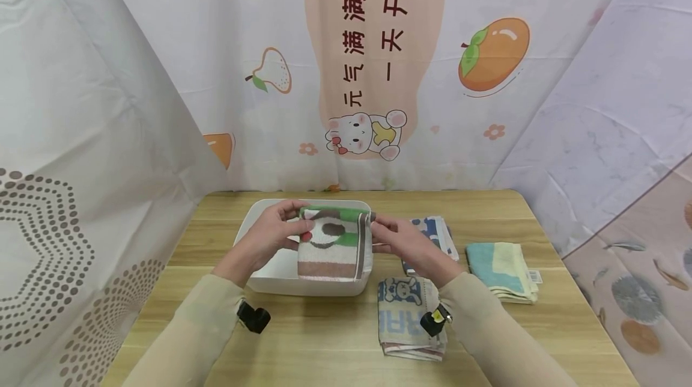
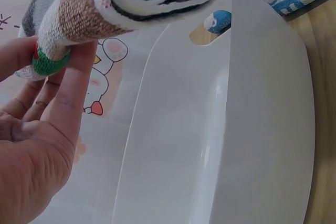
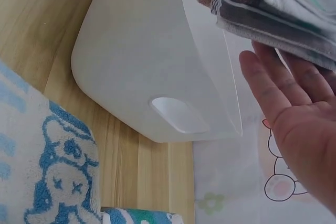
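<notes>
A folded hand towel [image 1: 328,253], white with green, brown and red patterning, is held up over a white plastic bin [image 1: 308,288]. My left hand [image 1: 273,232] pinches its left side, thumb in front and fingers behind. In the left wrist view the towel [image 2: 79,17] shows its stacked layers at one end, above the left hand [image 2: 39,129]. At the opposite side, my right hand [image 1: 397,240] holds the towel's edge. From the right wrist view, the fingers of the right hand [image 3: 299,95] reach under the layered towel [image 3: 278,19]; its thumb is out of sight.
A grey-beige and blue folded towel [image 1: 402,315] lies right of the bin, below the right forearm. Behind that forearm is a blue-and-white towel [image 1: 427,231]. A teal and yellow towel [image 1: 494,270] lies farther right on the wooden table [image 1: 303,345]. A printed curtain [image 1: 243,134] hangs behind.
</notes>
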`<state>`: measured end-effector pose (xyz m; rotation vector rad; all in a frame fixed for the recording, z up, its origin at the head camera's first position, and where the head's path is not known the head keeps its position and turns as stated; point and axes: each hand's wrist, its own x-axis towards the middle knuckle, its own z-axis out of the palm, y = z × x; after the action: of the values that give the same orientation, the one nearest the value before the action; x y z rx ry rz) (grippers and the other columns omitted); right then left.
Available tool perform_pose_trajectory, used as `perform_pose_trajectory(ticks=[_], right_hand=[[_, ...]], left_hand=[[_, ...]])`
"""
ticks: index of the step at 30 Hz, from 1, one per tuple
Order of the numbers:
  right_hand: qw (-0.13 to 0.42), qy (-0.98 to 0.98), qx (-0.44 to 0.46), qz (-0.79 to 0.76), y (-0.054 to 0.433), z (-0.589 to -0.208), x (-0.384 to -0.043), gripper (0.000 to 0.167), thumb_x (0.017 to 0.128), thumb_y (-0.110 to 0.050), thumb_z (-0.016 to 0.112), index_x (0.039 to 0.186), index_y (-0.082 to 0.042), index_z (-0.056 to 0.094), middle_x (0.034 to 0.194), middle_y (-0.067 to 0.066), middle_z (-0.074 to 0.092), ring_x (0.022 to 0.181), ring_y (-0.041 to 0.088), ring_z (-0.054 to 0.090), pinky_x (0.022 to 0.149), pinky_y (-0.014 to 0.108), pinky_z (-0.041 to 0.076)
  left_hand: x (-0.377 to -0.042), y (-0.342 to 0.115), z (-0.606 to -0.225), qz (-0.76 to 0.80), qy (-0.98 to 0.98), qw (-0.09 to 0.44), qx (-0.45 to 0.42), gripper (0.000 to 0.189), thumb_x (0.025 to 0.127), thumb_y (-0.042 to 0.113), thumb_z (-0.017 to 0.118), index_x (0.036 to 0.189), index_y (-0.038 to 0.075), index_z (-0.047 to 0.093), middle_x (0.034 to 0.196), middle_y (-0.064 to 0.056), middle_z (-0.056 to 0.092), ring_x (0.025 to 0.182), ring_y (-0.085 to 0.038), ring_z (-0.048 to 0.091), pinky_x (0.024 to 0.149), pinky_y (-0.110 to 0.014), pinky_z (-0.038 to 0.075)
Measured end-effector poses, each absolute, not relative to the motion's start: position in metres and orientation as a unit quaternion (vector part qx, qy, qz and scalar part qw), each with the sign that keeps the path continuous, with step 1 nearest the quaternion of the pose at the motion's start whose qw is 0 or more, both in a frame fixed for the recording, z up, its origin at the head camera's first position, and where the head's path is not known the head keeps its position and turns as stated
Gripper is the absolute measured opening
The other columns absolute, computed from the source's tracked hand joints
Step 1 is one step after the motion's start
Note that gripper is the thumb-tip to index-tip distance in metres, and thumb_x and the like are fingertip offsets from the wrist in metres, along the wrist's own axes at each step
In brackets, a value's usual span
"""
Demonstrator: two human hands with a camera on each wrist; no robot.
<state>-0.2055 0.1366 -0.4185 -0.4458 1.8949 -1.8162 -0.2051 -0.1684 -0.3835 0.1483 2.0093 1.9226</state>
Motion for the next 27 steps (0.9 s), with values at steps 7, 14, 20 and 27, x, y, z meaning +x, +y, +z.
perform_pose_trajectory(ticks=[7, 14, 20, 27], right_hand=[[0.241, 0.706, -0.112, -0.657, 0.126, -0.414, -0.205, 0.077, 0.094, -0.041, 0.075, 0.154, -0.007, 0.04, 0.148, 0.014, 0.05, 0.132, 0.028, 0.053, 0.101, 0.037, 0.051], [0.234, 0.711, -0.077, -0.658, 0.113, -0.411, -0.21, 0.071, 0.093, -0.041, 0.076, 0.147, -0.004, 0.05, 0.14, 0.013, 0.056, 0.124, 0.026, 0.059, 0.098, 0.037, 0.053], [0.233, 0.707, -0.074, -0.663, 0.106, -0.409, -0.215, 0.066, 0.096, -0.044, 0.071, 0.145, -0.005, 0.051, 0.137, 0.012, 0.057, 0.118, 0.026, 0.063, 0.095, 0.04, 0.055], [0.226, 0.707, -0.073, -0.666, 0.096, -0.405, -0.223, 0.059, 0.098, -0.043, 0.068, 0.143, -0.007, 0.054, 0.131, 0.011, 0.062, 0.112, 0.026, 0.065, 0.092, 0.04, 0.056]], left_hand=[[-0.209, -0.171, -0.387, 0.677, 0.716, 0.169, 0.026, 0.047, 0.094, 0.012, 0.073, 0.135, 0.002, 0.052, 0.101, -0.008, 0.063, 0.081, -0.019, 0.065, 0.071, -0.04, 0.058], [-0.214, -0.174, -0.39, 0.669, 0.724, 0.166, 0.019, 0.042, 0.095, 0.013, 0.073, 0.13, 0.002, 0.055, 0.101, -0.007, 0.065, 0.082, -0.019, 0.064, 0.072, -0.04, 0.058], [-0.219, -0.179, -0.39, 0.668, 0.723, 0.173, 0.017, 0.043, 0.095, 0.014, 0.072, 0.131, 0.002, 0.052, 0.099, -0.007, 0.064, 0.083, -0.019, 0.064, 0.074, -0.04, 0.057], [-0.227, -0.186, -0.39, 0.677, 0.71, 0.19, 0.007, 0.046, 0.096, 0.016, 0.072, 0.134, 0.002, 0.049, 0.1, -0.007, 0.064, 0.083, -0.019, 0.065, 0.076, -0.039, 0.057]])
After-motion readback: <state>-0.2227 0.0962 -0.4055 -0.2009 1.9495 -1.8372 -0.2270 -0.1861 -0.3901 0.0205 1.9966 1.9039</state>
